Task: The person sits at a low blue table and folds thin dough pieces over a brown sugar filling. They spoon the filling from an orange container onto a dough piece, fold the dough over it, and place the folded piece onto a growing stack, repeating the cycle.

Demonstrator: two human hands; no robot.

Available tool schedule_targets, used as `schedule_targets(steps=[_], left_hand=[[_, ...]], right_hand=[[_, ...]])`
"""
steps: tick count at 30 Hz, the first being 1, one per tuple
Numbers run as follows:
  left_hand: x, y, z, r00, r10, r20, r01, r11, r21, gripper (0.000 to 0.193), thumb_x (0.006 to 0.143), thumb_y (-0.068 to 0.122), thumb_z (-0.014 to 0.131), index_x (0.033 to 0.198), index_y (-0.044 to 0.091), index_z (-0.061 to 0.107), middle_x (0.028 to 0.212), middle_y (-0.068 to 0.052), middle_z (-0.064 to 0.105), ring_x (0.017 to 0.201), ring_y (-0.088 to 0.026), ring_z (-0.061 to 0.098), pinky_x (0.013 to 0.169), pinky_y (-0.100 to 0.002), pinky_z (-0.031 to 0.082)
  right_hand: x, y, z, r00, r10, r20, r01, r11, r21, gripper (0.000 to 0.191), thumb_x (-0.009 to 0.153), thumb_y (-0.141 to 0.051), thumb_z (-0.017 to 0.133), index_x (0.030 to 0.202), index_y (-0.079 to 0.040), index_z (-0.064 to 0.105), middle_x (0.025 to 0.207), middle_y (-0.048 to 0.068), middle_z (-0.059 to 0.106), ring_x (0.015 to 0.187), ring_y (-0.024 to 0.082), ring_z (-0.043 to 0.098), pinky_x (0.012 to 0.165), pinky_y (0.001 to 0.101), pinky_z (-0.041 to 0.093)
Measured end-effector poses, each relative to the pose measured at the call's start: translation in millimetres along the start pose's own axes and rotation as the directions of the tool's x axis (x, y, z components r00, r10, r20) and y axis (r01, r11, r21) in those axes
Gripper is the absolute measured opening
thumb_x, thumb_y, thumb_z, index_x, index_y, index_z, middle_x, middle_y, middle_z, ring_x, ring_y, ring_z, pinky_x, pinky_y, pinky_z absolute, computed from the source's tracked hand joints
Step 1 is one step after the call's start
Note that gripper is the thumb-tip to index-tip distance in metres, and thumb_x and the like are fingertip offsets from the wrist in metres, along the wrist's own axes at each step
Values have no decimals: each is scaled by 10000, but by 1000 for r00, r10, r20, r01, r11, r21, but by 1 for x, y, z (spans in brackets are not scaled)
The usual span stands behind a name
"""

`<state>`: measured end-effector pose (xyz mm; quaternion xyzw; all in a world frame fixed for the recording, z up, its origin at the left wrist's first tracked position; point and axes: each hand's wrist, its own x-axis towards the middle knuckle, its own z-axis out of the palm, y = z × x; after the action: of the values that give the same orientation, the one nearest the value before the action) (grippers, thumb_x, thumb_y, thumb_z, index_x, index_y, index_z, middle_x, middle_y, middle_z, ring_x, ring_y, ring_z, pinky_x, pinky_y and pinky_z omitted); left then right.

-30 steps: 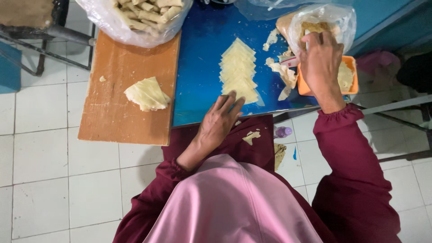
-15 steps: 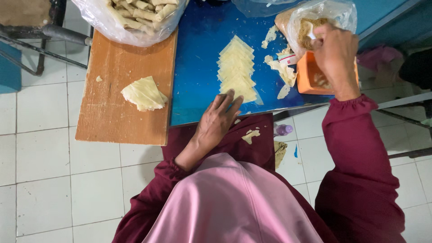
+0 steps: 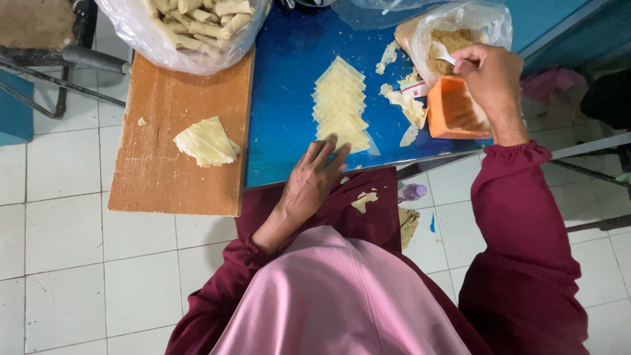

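Blue tabletop (image 3: 289, 85) carries a fanned row of pale triangular pastry wrappers (image 3: 340, 105). The left hand (image 3: 315, 181) lies flat and open at the near end of that row, fingertips touching the nearest wrapper, holding nothing; it sits where it did half a second ago. The right hand (image 3: 493, 82) is closed around the handle of a white plastic spoon (image 3: 444, 54), whose bowl reaches into the brown crumbly filling in a clear plastic bag (image 3: 460, 33). Half a second ago this hand was lower and over the orange container (image 3: 453, 112); now it is drawn back to the container's far right edge, leaving the orange inside in view. Scraps of dough (image 3: 404, 105) lie between the wrappers and the container. To the left, a wooden board (image 3: 171, 151) holds a small stack of folded wrappers (image 3: 205, 141), and a plastic bag of rolled pastries (image 3: 190, 26) rests at its far end, unchanged.
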<state>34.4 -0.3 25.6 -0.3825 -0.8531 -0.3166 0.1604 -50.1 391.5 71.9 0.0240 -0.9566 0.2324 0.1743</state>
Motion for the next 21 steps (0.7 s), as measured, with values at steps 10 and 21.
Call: schedule_targets(steps=[10, 21], left_hand=[[-1, -3, 1, 1000, -19, -21, 18, 998, -67, 403, 930, 106, 713, 1318, 36, 630, 1371, -218, 568, 1209, -351, 576, 923, -404, 572], [5, 1, -4, 943, -255, -213, 236, 966, -109, 239, 936, 55, 714, 1155, 30, 622, 1186, -124, 589, 1082, -317, 604, 897, -433, 547]], right_hand=[[-1, 1, -4, 966, 258, 30, -253, 905, 342, 202, 1023, -27, 702, 1213, -44, 770, 1013, 61, 772, 848, 58, 696, 743, 206, 540], [-51, -87, -18, 984, 96, 152, -135, 952, 273, 215, 1057, -120, 675, 1254, -91, 757, 964, 26, 756, 747, 50, 616, 627, 230, 467]])
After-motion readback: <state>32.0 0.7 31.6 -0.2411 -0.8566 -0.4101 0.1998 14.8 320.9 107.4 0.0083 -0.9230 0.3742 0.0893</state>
